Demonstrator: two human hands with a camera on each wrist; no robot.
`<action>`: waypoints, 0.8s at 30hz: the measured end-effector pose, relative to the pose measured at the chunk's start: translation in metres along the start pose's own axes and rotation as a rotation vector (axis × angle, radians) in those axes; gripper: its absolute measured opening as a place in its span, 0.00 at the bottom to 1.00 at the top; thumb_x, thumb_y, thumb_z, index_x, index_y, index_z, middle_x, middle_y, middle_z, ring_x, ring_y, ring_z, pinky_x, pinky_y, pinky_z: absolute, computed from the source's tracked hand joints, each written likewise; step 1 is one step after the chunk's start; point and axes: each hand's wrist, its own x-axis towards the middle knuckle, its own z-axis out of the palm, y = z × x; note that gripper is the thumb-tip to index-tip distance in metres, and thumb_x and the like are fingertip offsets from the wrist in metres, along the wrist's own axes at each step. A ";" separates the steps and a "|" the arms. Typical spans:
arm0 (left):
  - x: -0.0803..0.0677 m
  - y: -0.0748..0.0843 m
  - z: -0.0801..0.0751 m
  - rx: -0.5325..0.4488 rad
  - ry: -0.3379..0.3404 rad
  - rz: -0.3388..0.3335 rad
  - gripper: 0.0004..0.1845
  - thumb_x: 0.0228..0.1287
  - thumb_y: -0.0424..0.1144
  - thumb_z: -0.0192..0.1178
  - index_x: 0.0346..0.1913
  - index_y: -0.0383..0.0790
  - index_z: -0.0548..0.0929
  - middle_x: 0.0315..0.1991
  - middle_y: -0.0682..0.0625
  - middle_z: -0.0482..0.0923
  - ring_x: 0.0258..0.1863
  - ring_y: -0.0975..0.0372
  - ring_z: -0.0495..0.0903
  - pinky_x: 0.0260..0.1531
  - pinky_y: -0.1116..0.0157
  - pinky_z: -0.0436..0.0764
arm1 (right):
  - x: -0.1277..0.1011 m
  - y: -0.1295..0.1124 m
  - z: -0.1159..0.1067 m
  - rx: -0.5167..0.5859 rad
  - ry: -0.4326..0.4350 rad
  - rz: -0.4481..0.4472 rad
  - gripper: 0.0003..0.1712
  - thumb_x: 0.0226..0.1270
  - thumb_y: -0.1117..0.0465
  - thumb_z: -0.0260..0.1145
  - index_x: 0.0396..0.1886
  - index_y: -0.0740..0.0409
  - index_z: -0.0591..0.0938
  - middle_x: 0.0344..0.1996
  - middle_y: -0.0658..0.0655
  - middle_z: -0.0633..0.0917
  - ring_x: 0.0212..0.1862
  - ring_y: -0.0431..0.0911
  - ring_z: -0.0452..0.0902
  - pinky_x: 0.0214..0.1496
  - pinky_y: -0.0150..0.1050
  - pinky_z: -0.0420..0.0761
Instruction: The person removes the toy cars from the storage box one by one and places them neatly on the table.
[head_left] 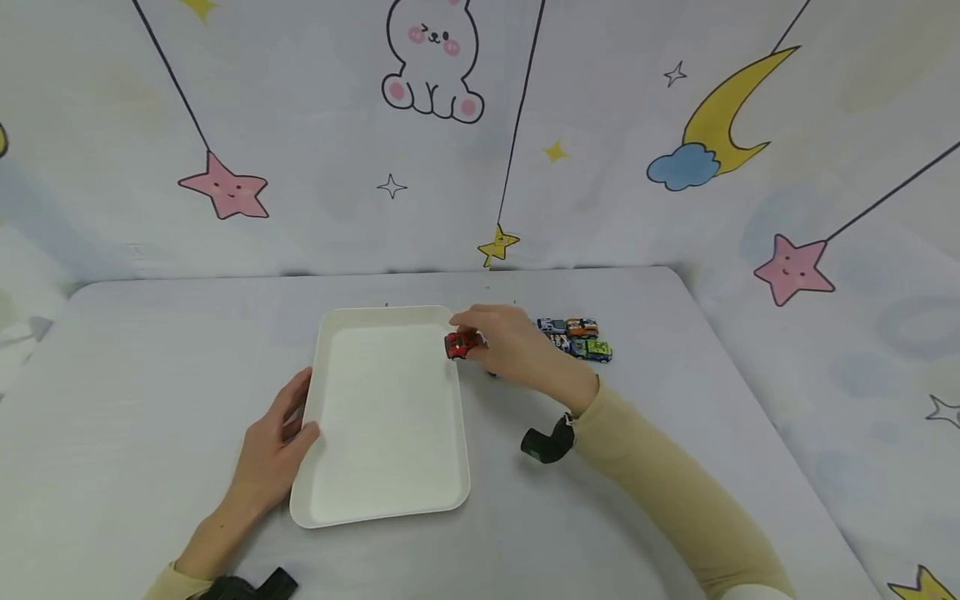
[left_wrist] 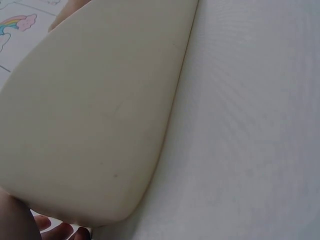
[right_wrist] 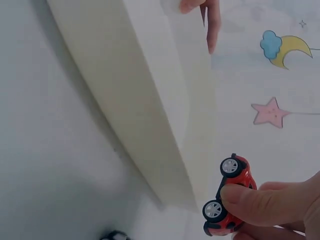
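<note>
A small red toy car (head_left: 458, 345) is pinched between the thumb and fingers of my right hand (head_left: 517, 350), held at the far right corner of a white tray (head_left: 386, 408). In the right wrist view the toy car (right_wrist: 231, 195) shows its black wheels, with the thumb across its side. My left hand (head_left: 273, 454) holds the tray's left side, thumb on the rim and fingers down along the outer wall. The left wrist view shows the tray's outer wall (left_wrist: 100, 115) close up, with a few fingertips (left_wrist: 60, 231) below it. No car lies in the tray.
Right of the tray, partly behind my right hand, several toy cars stand together, among them an orange car (head_left: 582, 327) and a green one (head_left: 592, 350). A white cloth (head_left: 150, 358) covers the table. Black wrist cameras (head_left: 547, 442) sit on both wrists.
</note>
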 end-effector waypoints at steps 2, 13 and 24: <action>0.000 0.000 0.000 0.006 0.002 -0.002 0.37 0.66 0.25 0.55 0.77 0.43 0.61 0.70 0.35 0.69 0.64 0.39 0.72 0.52 0.89 0.66 | -0.007 0.008 -0.002 0.003 -0.004 0.020 0.24 0.59 0.70 0.73 0.57 0.62 0.83 0.44 0.53 0.86 0.46 0.46 0.83 0.50 0.41 0.83; -0.001 0.000 -0.001 0.004 0.004 -0.006 0.36 0.66 0.25 0.55 0.77 0.43 0.62 0.70 0.35 0.69 0.64 0.41 0.72 0.52 0.89 0.66 | -0.039 0.047 -0.006 -0.008 0.001 0.108 0.20 0.59 0.70 0.73 0.53 0.60 0.86 0.42 0.53 0.87 0.43 0.47 0.81 0.47 0.43 0.82; 0.000 -0.002 0.001 0.002 0.008 0.006 0.37 0.66 0.25 0.55 0.77 0.45 0.62 0.69 0.36 0.70 0.66 0.57 0.72 0.52 0.88 0.67 | -0.072 0.076 -0.020 -0.056 0.056 0.136 0.19 0.56 0.69 0.75 0.49 0.60 0.87 0.48 0.59 0.88 0.55 0.57 0.82 0.60 0.56 0.78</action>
